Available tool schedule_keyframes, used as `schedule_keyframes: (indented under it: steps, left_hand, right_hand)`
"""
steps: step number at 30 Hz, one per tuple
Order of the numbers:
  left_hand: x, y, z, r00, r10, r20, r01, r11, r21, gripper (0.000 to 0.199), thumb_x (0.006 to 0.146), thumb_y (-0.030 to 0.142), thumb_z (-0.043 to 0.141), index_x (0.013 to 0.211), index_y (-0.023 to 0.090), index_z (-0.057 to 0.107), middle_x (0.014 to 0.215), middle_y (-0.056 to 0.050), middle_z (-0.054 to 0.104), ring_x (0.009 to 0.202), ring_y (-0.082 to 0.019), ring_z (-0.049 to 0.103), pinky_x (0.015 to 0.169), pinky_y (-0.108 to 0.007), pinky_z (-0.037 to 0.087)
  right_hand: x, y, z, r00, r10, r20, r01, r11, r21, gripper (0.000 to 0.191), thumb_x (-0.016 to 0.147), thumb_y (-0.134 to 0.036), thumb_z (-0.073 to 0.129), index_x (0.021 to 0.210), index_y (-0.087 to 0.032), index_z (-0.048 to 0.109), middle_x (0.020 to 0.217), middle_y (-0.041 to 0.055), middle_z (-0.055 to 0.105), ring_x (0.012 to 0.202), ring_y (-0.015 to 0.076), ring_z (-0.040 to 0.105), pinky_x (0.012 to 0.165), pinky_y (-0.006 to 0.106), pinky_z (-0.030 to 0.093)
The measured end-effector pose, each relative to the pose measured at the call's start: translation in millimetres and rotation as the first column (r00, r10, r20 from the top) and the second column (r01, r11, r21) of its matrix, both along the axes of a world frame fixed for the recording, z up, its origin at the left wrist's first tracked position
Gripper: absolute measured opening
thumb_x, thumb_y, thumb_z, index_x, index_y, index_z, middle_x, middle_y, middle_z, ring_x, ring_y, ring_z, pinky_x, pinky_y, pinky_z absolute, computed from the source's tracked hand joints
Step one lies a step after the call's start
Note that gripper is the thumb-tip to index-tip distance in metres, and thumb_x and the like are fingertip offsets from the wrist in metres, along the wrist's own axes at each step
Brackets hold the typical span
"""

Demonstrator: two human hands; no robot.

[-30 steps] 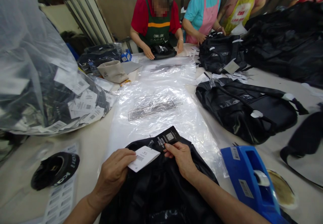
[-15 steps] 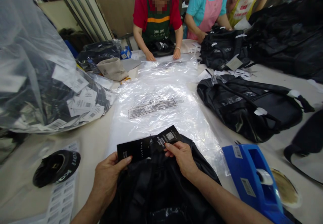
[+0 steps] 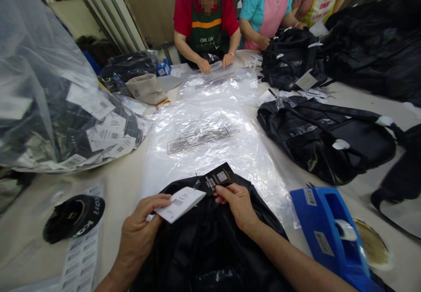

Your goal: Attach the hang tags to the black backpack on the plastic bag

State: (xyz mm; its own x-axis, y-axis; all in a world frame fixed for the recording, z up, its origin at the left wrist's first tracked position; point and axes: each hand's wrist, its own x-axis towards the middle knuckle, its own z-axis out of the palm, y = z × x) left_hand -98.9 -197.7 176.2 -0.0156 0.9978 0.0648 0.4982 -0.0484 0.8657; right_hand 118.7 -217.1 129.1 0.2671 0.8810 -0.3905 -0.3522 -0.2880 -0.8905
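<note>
Between the thumb and fingers of my left hand (image 3: 143,224) is a white hang tag (image 3: 180,203) with small print and a code on it. My right hand (image 3: 237,204) pinches a black hang tag (image 3: 219,179) printed with white text and a square code. Both tags are over the top of a black bag (image 3: 204,239), which lies in front of me under my hands and forearms. Just beyond it, clear plastic bags (image 3: 197,160) with a printed box are spread flat on the table.
A blue tape dispenser (image 3: 315,222) is at my right, near a black bag with handles (image 3: 329,143). Left are a big plastic sack of tags (image 3: 108,129), a black roll (image 3: 74,219) and a barcode label sheet (image 3: 79,261). Across the table, co-workers (image 3: 205,24) handle plastic and bags.
The tag in my left hand has turned over from its black face to a white printed side. My right hand stays nearly still. The co-worker opposite has lifted the plastic's edge.
</note>
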Motion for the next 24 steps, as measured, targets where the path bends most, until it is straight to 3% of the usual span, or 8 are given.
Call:
schedule_keyframes:
  steps: [2,4,6,9,11,16,21,24]
  left_hand:
    - [-4.2,1.7,2.5,0.959,-0.125,-0.253,0.192,0.947,0.258,0.013,0.073,0.027,0.059,0.075,0.026,0.071,0.096,-0.003,0.069,0.088,-0.017,0.063,0.079,-0.028,0.052]
    - [-4.9,4.1,5.4,0.896,-0.163,-0.413,0.333,0.863,0.38,0.019,0.079,0.021,0.052,0.081,0.025,0.07,0.105,-0.005,0.067,0.087,-0.015,0.064,0.075,-0.024,0.053]
    - [-3.4,6.2,7.6,0.839,-0.207,-0.503,0.441,0.799,0.409,0.022,0.082,0.017,0.048,0.086,0.023,0.069,0.105,-0.006,0.067,0.085,-0.013,0.066,0.069,-0.02,0.054]
    - [-1.6,7.5,10.3,0.782,-0.293,-0.55,0.548,0.744,0.383,0.023,0.084,0.016,0.046,0.094,0.021,0.066,0.082,-0.002,0.069,0.069,-0.01,0.066,0.06,-0.014,0.053]
    - [-1.8,7.0,13.0,0.775,-0.332,-0.537,0.567,0.74,0.362,0.023,0.084,0.015,0.046,0.096,0.02,0.065,0.078,0.0,0.069,0.067,-0.009,0.066,0.061,-0.013,0.052]
    - [-0.1,3.1,20.7,0.766,-0.361,-0.532,0.58,0.745,0.33,0.024,0.084,0.019,0.047,0.103,0.02,0.062,0.096,-0.003,0.07,0.086,-0.013,0.067,0.078,-0.016,0.052]
    - [12.1,-0.8,14.6,0.791,-0.192,-0.581,0.486,0.774,0.406,0.016,0.081,0.025,0.057,0.096,0.018,0.061,0.088,-0.003,0.069,0.079,-0.014,0.066,0.075,-0.021,0.053]
    - [16.6,-2.0,10.1,0.807,-0.083,-0.585,0.431,0.76,0.486,0.037,0.084,0.019,0.052,0.12,0.017,0.05,0.087,-0.003,0.068,0.075,-0.013,0.064,0.074,-0.022,0.051]
  right_hand:
    - [-0.5,-0.2,0.0,1.0,-0.005,0.0,0.005,1.0,-0.007,0.028,0.061,-0.042,0.072,0.061,-0.014,0.067,0.058,0.0028,0.066,0.05,0.0111,0.055,0.051,0.024,0.04]
    - [-0.9,-0.8,-0.5,1.0,-0.007,0.0,0.007,1.0,-0.008,0.028,0.06,-0.042,0.072,0.061,-0.014,0.068,0.058,0.0029,0.066,0.05,0.0114,0.055,0.052,0.024,0.04]
    - [-1.0,-1.4,-1.2,1.0,-0.006,0.004,0.006,1.0,-0.003,0.028,0.061,-0.042,0.072,0.062,-0.014,0.068,0.06,0.003,0.067,0.05,0.0117,0.056,0.052,0.025,0.04]
    - [-0.4,-1.9,-1.7,1.0,0.0,0.014,0.0,1.0,0.003,0.028,0.062,-0.043,0.071,0.062,-0.015,0.068,0.06,0.003,0.067,0.051,0.0119,0.056,0.052,0.025,0.04]
    - [-0.1,-1.8,-1.0,1.0,-0.002,0.016,0.002,1.0,0.002,0.029,0.061,-0.044,0.071,0.062,-0.015,0.068,0.06,0.0031,0.066,0.051,0.0122,0.056,0.053,0.026,0.041]
    - [-0.8,-1.7,2.2,1.0,-0.013,0.001,0.013,1.0,-0.004,0.029,0.058,-0.044,0.072,0.06,-0.015,0.068,0.059,0.0028,0.066,0.05,0.0123,0.055,0.052,0.026,0.041]
    - [-1.2,-2.5,1.7,1.0,-0.015,0.001,0.015,1.0,0.001,0.029,0.059,-0.043,0.072,0.059,-0.015,0.068,0.058,0.0025,0.065,0.049,0.0118,0.055,0.052,0.025,0.04]
    - [-0.8,-3.0,0.3,1.0,-0.011,0.001,0.011,1.0,0.01,0.028,0.06,-0.043,0.072,0.061,-0.015,0.068,0.06,0.0027,0.066,0.05,0.012,0.055,0.052,0.025,0.04]
